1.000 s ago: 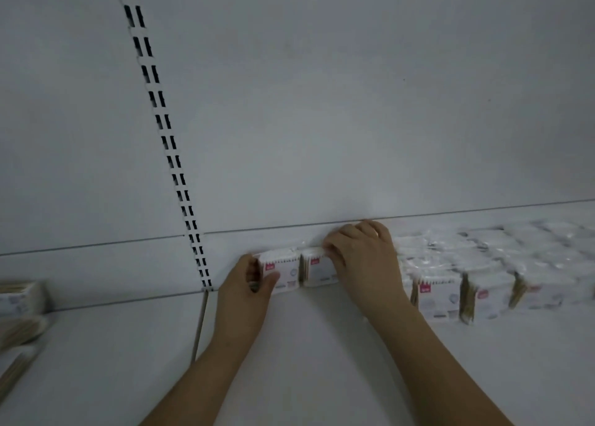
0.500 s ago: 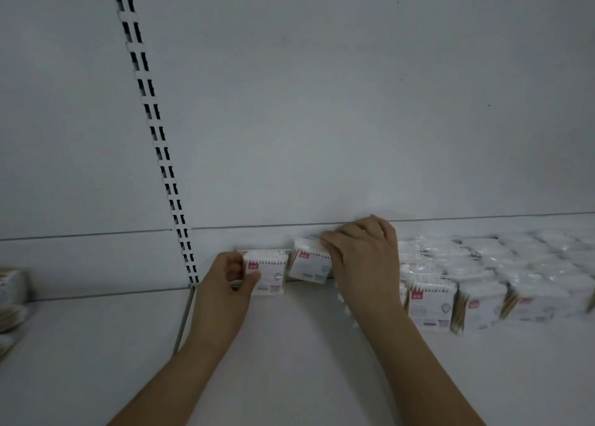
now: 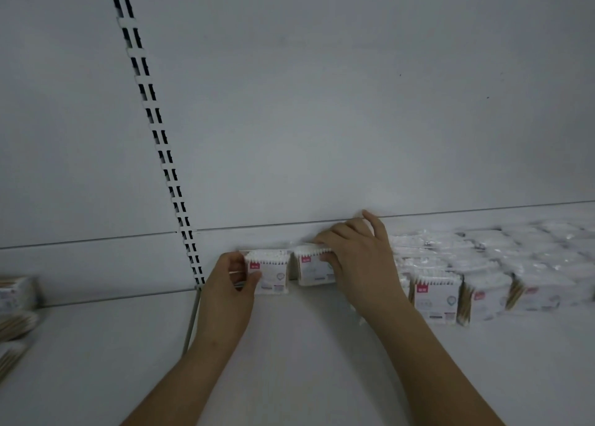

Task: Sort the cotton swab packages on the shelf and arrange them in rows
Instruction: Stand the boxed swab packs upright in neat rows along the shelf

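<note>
Two cotton swab packages stand upright against the back wall of the white shelf (image 3: pixel 289 345). My left hand (image 3: pixel 230 284) grips the left package (image 3: pixel 272 272) at its left edge, thumb on the front. My right hand (image 3: pixel 360 258) holds the second package (image 3: pixel 310 269) from above and the right, fingers curled over its top. A small gap separates the two packages. To the right lie several more swab packages (image 3: pixel 483 271), in rows, with the front ones (image 3: pixel 436 300) standing upright.
A slotted upright rail (image 3: pixel 161 148) runs down the back wall to the shelf joint at my left hand. More packaged goods (image 3: pixel 16 313) are stacked at the far left edge. Bare shelf surface lies in front of my arms.
The second package, tilted half a second ago, now stands upright beside the first. The view has shifted a little; both hands keep their hold.
</note>
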### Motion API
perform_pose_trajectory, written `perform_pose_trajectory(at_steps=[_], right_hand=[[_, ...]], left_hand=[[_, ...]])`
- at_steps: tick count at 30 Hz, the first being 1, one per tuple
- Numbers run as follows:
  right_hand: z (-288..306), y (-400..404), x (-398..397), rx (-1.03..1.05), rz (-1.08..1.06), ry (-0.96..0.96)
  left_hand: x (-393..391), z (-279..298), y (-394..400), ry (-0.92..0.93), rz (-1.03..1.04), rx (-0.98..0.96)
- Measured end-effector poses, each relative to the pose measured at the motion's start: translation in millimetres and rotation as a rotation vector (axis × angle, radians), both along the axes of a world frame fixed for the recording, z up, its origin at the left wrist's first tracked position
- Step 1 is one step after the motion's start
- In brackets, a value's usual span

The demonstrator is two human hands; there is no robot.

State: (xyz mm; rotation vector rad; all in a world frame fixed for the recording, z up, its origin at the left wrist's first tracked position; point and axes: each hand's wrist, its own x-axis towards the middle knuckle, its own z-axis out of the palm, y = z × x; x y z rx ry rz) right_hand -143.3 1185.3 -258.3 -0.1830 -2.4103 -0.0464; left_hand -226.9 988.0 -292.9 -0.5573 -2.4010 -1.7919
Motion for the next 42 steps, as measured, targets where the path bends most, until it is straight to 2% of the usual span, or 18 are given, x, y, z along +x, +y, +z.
perform_pose_trajectory(at_steps=[9,12,15,17,19,22,25,29,32,34,37,39,42], right_hand=[[-4.0,0.5,-2.2,-0.005,-0.036,-0.032],[4.2,-3.8,3.0,0.0,-0.04,-0.007],[25.4,-22.3,4.3,-0.033,0.007,0.077],[43.2,-40.7,-2.2,-0.085,0.089,0.108],[60.8,-64.7,-14.5,-0.165,0.198,0.098],[80.0,-111.6,-40.3,-0.267,0.35,0.091],[83.3,-177.0,-69.7,-0.356,0.488,0.082],[69.9,-275.1,-103.9,-0.435,0.655,-0.01],[46.6,-332.5,-120.1,-0.41,0.692,-0.166],[21.7,-363.1,-123.2,-0.367,0.677,-0.305],[-22.6,-386.7,-120.8,-0.295,0.656,-0.43],[-46.1,-386.2,-126.0,-0.278,0.694,-0.414],[-51.3,-380.9,-130.3,-0.378,0.737,-0.407]], left_hand=[[6.5,1.9,2.5,-0.027,0.033,-0.021],[8.9,5.4,3.1,-0.043,0.005,-0.075],[5.0,10.0,-3.3,-0.156,-0.015,-0.126],[7.8,15.8,-15.0,-0.179,-0.024,-0.252],[19.8,21.5,-38.2,-0.079,-0.056,-0.385],[42.1,24.0,-93.0,0.164,-0.023,-0.407],[56.5,16.5,-161.8,0.273,0.094,-0.45],[62.4,6.4,-257.3,0.301,0.337,-0.467],[57.2,4.0,-315.6,0.316,0.583,-0.488],[46.8,1.4,-346.3,0.321,0.673,-0.561],[26.0,1.4,-371.4,0.297,0.605,-0.69],[10.6,4.2,-375.6,0.302,0.51,-0.768],[-6.3,3.7,-375.7,0.299,0.449,-0.785]])
